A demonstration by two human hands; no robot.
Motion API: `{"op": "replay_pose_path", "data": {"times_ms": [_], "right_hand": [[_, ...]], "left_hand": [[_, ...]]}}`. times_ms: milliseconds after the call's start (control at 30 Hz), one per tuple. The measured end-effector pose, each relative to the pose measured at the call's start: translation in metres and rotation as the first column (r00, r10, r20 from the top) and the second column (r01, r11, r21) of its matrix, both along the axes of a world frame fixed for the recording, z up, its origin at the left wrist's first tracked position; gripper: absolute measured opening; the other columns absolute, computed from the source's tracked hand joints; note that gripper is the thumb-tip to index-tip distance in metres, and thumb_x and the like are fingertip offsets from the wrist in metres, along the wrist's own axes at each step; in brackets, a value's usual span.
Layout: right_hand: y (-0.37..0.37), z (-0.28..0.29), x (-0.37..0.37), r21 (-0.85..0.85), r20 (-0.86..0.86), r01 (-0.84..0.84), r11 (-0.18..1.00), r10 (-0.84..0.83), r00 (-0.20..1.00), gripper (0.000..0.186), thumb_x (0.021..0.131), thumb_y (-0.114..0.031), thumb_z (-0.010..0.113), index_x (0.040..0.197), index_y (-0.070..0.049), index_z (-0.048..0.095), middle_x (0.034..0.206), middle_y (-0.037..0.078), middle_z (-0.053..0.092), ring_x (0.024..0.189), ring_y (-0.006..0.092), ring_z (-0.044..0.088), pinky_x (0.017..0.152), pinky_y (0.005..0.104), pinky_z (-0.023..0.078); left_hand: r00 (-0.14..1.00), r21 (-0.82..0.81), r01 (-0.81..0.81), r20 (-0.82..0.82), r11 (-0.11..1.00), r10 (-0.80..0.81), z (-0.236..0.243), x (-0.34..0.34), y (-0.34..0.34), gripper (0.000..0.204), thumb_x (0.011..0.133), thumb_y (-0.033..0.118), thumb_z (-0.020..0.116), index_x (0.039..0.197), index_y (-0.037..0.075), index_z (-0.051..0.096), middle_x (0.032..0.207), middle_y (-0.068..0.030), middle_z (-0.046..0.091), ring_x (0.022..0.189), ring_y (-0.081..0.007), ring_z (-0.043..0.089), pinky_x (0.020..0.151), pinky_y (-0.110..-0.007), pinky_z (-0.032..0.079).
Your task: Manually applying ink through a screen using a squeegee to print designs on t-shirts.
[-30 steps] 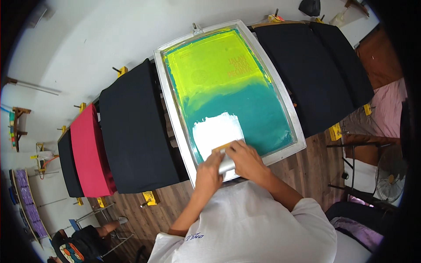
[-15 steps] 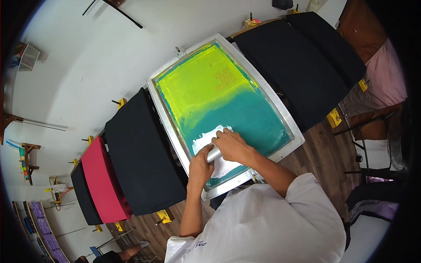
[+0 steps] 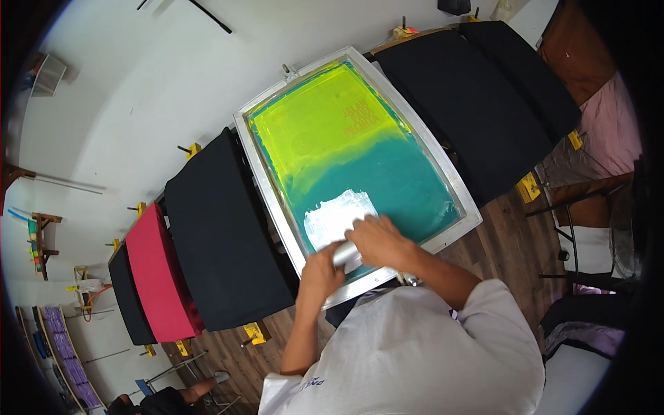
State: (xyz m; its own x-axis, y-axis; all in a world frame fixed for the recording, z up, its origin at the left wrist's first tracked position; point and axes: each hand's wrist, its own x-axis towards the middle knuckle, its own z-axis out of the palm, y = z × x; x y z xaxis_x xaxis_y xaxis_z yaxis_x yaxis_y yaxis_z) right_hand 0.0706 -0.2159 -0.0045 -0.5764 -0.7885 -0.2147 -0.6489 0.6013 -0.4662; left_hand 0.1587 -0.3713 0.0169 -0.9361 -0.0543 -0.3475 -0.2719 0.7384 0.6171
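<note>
Head camera lets me see, from far away, two bare hands on a silver bar [image 3: 344,254]. The bar leans over the low end of a big metal frame [image 3: 465,223], near the white shirt [image 3: 408,353]. My view has the left hand [image 3: 321,275] curled round the bar's lower end. The right hand [image 3: 379,241] is bent over its upper end, but I cannot tell where every fingertip sits. White paint [image 3: 339,213] lies just past the bar, on the blue-green part [image 3: 387,176] of the screen.
</note>
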Motion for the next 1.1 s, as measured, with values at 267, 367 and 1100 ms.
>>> {"op": "replay_pose_path", "data": {"times_ms": [267,367,1100], "right_hand": [[-0.018,-0.018,-0.014,-0.161,-0.052,0.09,0.983,-0.1,0.994,0.034,0.071,0.002,0.063,0.105,-0.004,0.067,0.102,0.015,0.062,0.1,0.0366,0.057,0.082,0.0479,0.049],[0.002,-0.021,0.018,-0.159,-0.057,0.064,0.985,-0.074,0.996,0.035,0.073,0.001,0.064,0.107,-0.004,0.066,0.105,0.014,0.061,0.105,0.0344,0.056,0.08,0.047,0.051],[0.005,-0.022,0.021,-0.195,-0.028,0.072,0.978,-0.079,0.996,0.039,0.064,0.006,0.065,0.102,-0.002,0.062,0.108,0.013,0.056,0.104,0.0345,0.054,0.082,0.0432,0.051]], "left_hand": [[0.929,0.053,-0.029,-0.367,0.998,0.046,-0.039,-0.011,-0.013,0.053,0.068,-0.011,0.061,0.119,0.002,0.061,0.109,-0.024,0.066,0.097,-0.0431,0.065,0.084,-0.045,0.053],[0.961,0.016,-0.031,-0.276,0.999,0.034,-0.036,0.022,0.005,0.061,0.064,-0.011,0.064,0.123,0.003,0.059,0.121,-0.02,0.064,0.109,-0.0399,0.063,0.092,-0.043,0.053],[0.954,0.004,-0.075,-0.29,0.997,0.073,-0.028,0.028,0.009,0.059,0.065,-0.012,0.064,0.122,0.005,0.06,0.124,-0.0174,0.063,0.112,-0.0364,0.062,0.092,-0.042,0.053]]}}
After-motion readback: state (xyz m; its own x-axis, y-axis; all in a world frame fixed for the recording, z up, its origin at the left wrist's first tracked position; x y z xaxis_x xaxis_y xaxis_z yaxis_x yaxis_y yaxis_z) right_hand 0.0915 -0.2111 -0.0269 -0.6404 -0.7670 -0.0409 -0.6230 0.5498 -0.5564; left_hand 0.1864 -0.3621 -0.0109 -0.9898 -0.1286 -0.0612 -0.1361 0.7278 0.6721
